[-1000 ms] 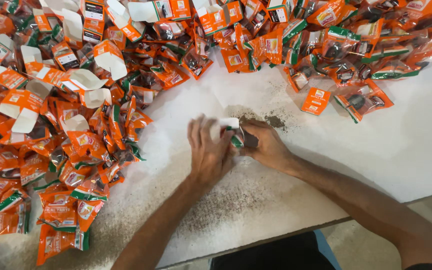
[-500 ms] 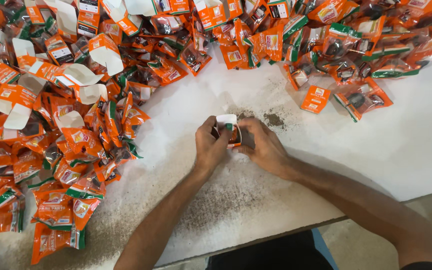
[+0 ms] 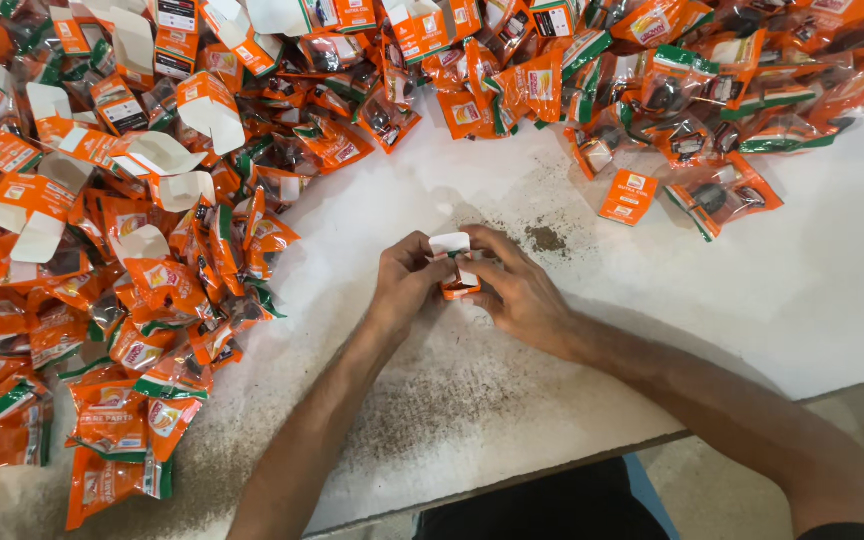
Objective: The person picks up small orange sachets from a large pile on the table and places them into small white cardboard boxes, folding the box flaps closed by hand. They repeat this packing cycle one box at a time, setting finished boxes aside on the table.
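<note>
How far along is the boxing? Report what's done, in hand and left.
Done: I can't pick out any closed boxes. In hand: both hands, left hand and right hand, hold one small orange box with its white flap up. Left: many open boxes and a large heap of orange packets across the white table.

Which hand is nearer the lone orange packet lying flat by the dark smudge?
Right. The right hand sits below-left of the orange packet; the left hand is farther left.
</note>
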